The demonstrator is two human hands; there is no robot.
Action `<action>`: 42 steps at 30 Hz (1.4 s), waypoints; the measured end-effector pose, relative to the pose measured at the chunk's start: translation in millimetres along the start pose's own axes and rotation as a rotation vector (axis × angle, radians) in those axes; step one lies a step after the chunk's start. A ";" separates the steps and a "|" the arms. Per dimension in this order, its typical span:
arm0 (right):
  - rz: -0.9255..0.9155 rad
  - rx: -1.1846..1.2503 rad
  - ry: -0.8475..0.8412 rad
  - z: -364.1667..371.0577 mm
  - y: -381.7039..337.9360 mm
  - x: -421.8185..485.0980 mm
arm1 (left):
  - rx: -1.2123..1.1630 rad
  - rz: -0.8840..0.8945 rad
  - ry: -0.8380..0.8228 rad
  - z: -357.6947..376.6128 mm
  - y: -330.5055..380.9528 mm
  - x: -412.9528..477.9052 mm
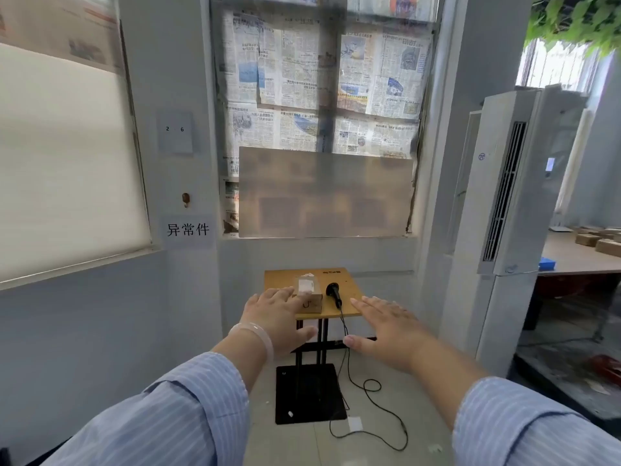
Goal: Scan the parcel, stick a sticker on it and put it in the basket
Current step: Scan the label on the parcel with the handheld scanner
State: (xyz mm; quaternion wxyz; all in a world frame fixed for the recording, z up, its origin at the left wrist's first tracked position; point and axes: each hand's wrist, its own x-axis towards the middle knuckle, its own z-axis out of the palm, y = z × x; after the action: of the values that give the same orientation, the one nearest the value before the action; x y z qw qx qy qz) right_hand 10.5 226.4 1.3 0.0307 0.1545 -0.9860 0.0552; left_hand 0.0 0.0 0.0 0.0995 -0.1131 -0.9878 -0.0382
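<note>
A small brown cardboard parcel (312, 299) with a white label on top lies on a small wooden stand table (285, 279). A black handheld scanner (334, 292) lies just right of the parcel, its cable hanging to the floor. My left hand (274, 319) is stretched out flat, fingers spread, its fingertips overlapping the parcel's left side in view; it holds nothing. My right hand (386, 331) hovers flat and spread in front of the table's right corner, holding nothing. No sticker and no basket are visible.
The table stands on a black pedestal base (307, 395) against a wall under a newspaper-covered window. The scanner cable (376, 408) loops across the floor tiles. A tall white air conditioner (507, 203) stands to the right, with a desk (571, 260) carrying several boxes behind it.
</note>
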 end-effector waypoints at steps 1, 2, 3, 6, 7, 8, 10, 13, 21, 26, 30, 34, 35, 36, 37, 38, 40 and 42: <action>-0.005 0.003 -0.001 1.4 -0.4 3.3 | 0.004 0.003 -0.012 2.0 -2.8 3.5; -0.002 -0.003 -0.004 3.5 1.6 9.1 | 0.018 -0.001 -0.019 4.3 -4.9 8.2; 0.002 -0.009 -0.003 7.0 4.3 14.9 | 0.029 -0.005 -0.026 8.4 -7.7 13.5; 0.003 -0.003 -0.008 18.1 14.7 37.7 | 0.026 -0.011 -0.038 21.0 -13.3 34.2; 0.000 -0.001 -0.008 22.5 19.7 46.8 | 0.029 -0.009 -0.039 26.1 -13.8 42.5; -0.003 -0.005 -0.011 25.8 25.1 55.8 | 0.038 -0.006 -0.038 31.2 -13.9 51.4; -0.006 0.013 -0.029 36.5 36.9 74.2 | 0.020 -0.011 -0.045 45.3 -13.5 70.4; -0.003 0.035 -0.050 52.9 59.9 105.7 | 0.008 -0.016 -0.064 68.4 -10.9 105.9; 0.001 0.082 -0.099 79.2 139.3 218.1 | -0.050 -0.104 -0.141 118.1 -7.1 232.3; -0.029 0.108 -0.104 94.2 173.1 287.7 | -0.097 -0.167 -0.181 149.4 -16.6 294.2; -0.026 0.114 -0.138 115.1 187.5 338.0 | -0.098 -0.182 -0.221 175.6 -34.3 336.1; 0.017 0.107 -0.166 140.3 196.7 391.0 | -0.111 -0.171 -0.246 202.9 -58.7 381.6; 0.025 0.101 -0.172 145.8 197.4 404.4 | -0.112 -0.160 -0.249 209.2 -65.4 392.7; 0.033 0.096 -0.178 150.5 197.4 417.6 | -0.112 -0.147 -0.250 215.1 -72.6 404.1; 0.041 0.092 -0.183 154.5 197.2 431.3 | -0.112 -0.136 -0.253 220.6 -80.4 416.5; 0.050 0.089 -0.191 158.5 197.1 445.4 | -0.114 -0.129 -0.258 225.7 -88.8 429.5; 0.077 0.088 -0.211 165.8 197.4 473.5 | -0.127 -0.118 -0.270 237.2 -107.2 456.7; 0.099 0.084 -0.225 172.8 198.4 497.7 | -0.134 -0.107 -0.278 248.3 -122.1 479.0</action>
State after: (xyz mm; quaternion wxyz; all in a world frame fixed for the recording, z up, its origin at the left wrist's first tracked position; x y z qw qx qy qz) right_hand -531.2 243.7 -151.2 -0.0893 0.1118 -0.9864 0.0805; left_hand -532.1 9.1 -150.8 -0.0480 -0.0711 -0.9920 -0.0930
